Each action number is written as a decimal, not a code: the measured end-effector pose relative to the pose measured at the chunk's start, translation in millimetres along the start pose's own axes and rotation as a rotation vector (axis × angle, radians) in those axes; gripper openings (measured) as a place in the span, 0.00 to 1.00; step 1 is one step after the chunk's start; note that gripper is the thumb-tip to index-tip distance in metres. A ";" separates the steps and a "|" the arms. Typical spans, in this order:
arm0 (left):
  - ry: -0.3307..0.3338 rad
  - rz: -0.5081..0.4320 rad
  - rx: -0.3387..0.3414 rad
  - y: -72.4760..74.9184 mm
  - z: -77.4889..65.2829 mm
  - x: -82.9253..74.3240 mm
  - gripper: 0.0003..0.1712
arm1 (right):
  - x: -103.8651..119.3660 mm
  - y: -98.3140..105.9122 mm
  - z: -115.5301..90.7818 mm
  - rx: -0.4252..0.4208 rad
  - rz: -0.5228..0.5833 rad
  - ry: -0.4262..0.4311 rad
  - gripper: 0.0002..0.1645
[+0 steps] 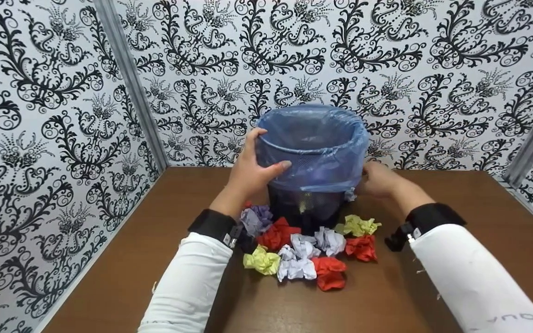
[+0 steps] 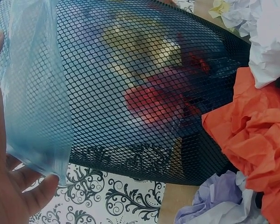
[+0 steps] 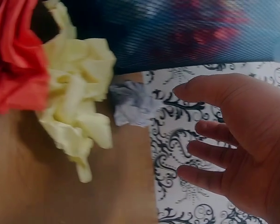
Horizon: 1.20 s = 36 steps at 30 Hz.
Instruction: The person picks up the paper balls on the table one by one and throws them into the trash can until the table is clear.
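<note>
Brown worktop [image 1: 488,203] below, and there's the mesh wastebasket [image 1: 306,210], blue liner [image 1: 317,173] over its rim, upright between both hands! Left hand [image 1: 252,169] grips its side; right hand [image 1: 382,180], fingers parted, is just beside it, near a grey crumpled paper ball [image 3: 133,103].

Arms [image 1: 188,277] outstretched, left fingers [image 1: 251,143] gripping, right fingers [image 3: 203,178] parted

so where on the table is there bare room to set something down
Bare brown tabletop lies left of the left sleeve, right of the right sleeve, and between the sleeves, nearer than the frontmost crumpled red paper. It's crowded before the mesh wastebasket, where crumpled papers bunch.
</note>
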<state>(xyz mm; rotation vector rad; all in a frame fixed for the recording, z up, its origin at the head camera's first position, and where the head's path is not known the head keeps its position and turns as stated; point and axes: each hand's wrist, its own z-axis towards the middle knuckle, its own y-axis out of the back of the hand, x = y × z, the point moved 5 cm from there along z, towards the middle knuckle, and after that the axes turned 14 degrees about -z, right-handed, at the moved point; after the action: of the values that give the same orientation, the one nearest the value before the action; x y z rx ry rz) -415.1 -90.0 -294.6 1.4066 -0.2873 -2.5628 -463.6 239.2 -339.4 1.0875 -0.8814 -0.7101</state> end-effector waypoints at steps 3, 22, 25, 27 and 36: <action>0.002 0.000 0.011 -0.3 -0.1 0.0 0.59 | 7.8 -11.6 -6.4 0.081 0.197 -0.075 0.26; 0.047 -0.008 0.000 0.8 -1.4 0.5 0.59 | 25.2 -42.3 -15.3 0.207 0.301 -0.174 0.30; 0.048 -0.007 -0.011 1.5 -1.2 0.2 0.58 | 19.6 -43.2 -14.2 0.202 0.209 -0.174 0.28; 0.048 -0.001 -0.015 1.8 -0.9 0.1 0.57 | 16.8 -42.8 -12.7 0.185 0.135 -0.164 0.27; 0.043 -0.004 -0.006 0.9 -0.7 -0.2 0.60 | 5.7 -39.3 -5.9 0.102 -0.055 -0.123 0.15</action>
<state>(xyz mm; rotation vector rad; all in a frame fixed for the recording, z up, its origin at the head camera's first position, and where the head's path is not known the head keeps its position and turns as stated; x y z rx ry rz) -414.3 -90.9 -294.6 1.4596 -0.2705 -2.5303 -458.2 224.5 -376.4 1.1719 -1.0046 -0.7908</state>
